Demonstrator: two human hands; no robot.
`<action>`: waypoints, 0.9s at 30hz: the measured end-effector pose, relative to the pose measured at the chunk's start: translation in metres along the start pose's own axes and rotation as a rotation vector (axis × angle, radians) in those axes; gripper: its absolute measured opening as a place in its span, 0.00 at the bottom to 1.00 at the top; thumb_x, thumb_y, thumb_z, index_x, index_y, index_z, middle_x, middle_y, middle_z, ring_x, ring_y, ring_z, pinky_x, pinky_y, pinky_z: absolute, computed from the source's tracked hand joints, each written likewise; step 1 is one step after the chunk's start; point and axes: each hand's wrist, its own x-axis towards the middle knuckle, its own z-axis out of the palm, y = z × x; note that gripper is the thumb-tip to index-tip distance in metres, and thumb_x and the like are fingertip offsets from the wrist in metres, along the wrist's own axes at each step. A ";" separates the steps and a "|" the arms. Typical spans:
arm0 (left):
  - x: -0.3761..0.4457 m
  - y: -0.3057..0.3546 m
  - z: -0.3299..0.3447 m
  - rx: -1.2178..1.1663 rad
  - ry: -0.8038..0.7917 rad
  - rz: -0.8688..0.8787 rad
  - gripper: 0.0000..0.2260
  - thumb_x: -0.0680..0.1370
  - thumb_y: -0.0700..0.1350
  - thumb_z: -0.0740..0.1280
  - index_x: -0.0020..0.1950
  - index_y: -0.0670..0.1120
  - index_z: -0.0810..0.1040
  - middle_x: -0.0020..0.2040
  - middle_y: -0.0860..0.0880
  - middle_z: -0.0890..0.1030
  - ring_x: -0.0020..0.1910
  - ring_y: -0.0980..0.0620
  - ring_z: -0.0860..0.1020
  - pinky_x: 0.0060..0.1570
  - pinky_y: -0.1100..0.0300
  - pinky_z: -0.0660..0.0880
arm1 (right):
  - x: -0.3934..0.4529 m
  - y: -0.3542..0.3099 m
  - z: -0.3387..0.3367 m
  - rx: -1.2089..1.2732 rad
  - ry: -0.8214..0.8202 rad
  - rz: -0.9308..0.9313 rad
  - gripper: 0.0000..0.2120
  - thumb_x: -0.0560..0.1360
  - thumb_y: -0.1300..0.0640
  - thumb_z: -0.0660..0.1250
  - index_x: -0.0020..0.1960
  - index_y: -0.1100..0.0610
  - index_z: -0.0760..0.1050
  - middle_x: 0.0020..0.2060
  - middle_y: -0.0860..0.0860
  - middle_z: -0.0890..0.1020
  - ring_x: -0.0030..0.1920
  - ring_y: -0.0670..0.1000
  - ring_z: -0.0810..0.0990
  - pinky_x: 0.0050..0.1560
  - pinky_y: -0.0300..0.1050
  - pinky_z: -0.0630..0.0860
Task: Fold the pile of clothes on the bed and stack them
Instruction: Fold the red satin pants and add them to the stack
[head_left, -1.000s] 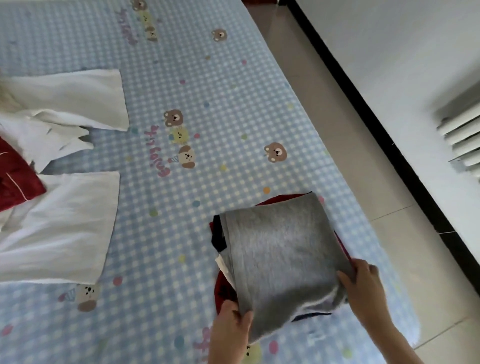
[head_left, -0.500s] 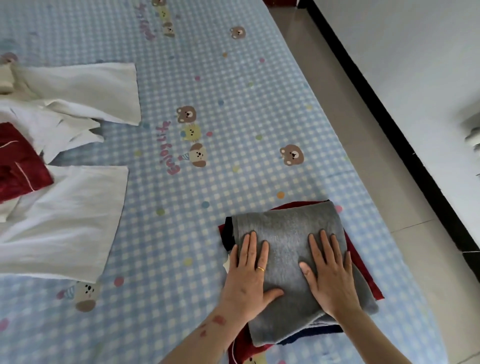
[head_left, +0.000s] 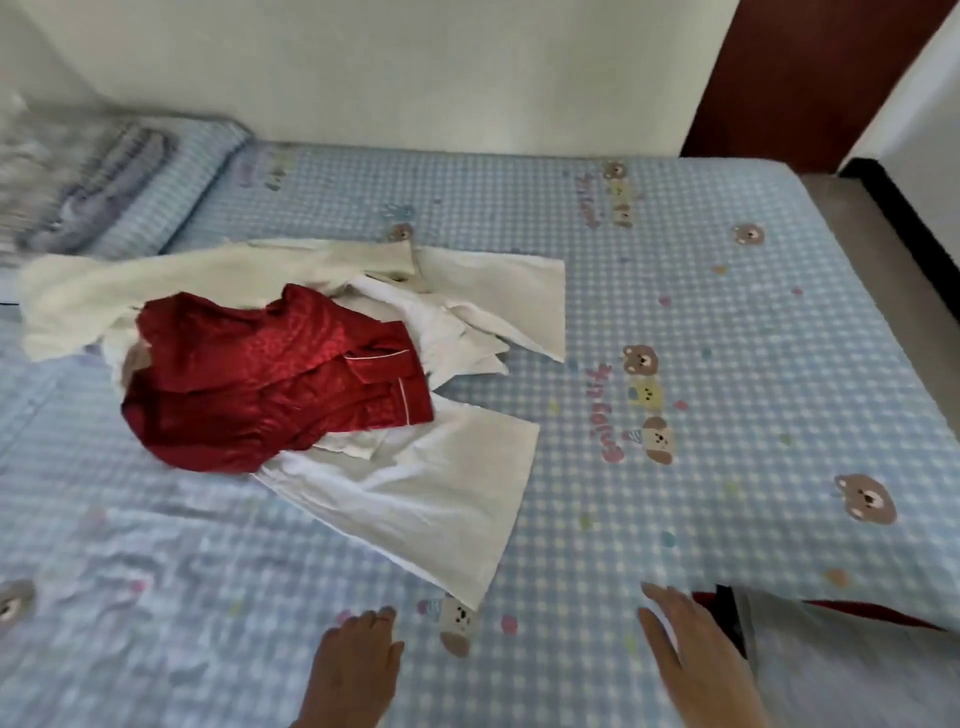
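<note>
Bottom right, the folded stack (head_left: 841, 660) runs off the frame's edge, only a grey top layer, a dark strip and a red sliver showing. Both hands, left hand (head_left: 356, 670) and right hand (head_left: 696, 660), are cut at the wrist by the lower edge. The red pyjama top (head_left: 270, 384) covers the middle of the white garment (head_left: 426, 478) beneath it. Far left, the striped bedding (head_left: 78, 176) smears into blur and can't be read.
</note>
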 end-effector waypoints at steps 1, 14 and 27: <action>0.002 -0.032 -0.005 0.023 0.019 -0.044 0.20 0.65 0.55 0.72 0.44 0.39 0.83 0.35 0.47 0.83 0.32 0.52 0.82 0.29 0.60 0.77 | 0.011 -0.026 0.007 0.001 -0.023 -0.020 0.18 0.80 0.45 0.54 0.69 0.45 0.65 0.70 0.45 0.69 0.71 0.45 0.65 0.66 0.40 0.66; 0.099 -0.336 -0.024 -0.153 0.246 -0.129 0.25 0.48 0.46 0.85 0.40 0.42 0.83 0.34 0.48 0.82 0.31 0.48 0.81 0.29 0.61 0.78 | 0.173 -0.371 0.190 -0.125 -0.037 -0.482 0.17 0.80 0.51 0.57 0.68 0.53 0.69 0.62 0.48 0.75 0.64 0.48 0.72 0.61 0.41 0.68; 0.237 -0.339 0.051 -0.103 0.288 0.358 0.30 0.47 0.45 0.79 0.49 0.48 0.84 0.35 0.52 0.77 0.33 0.53 0.77 0.34 0.66 0.75 | 0.305 -0.377 0.237 -0.702 0.213 -0.437 0.20 0.68 0.64 0.71 0.59 0.59 0.76 0.50 0.57 0.79 0.52 0.59 0.79 0.53 0.56 0.77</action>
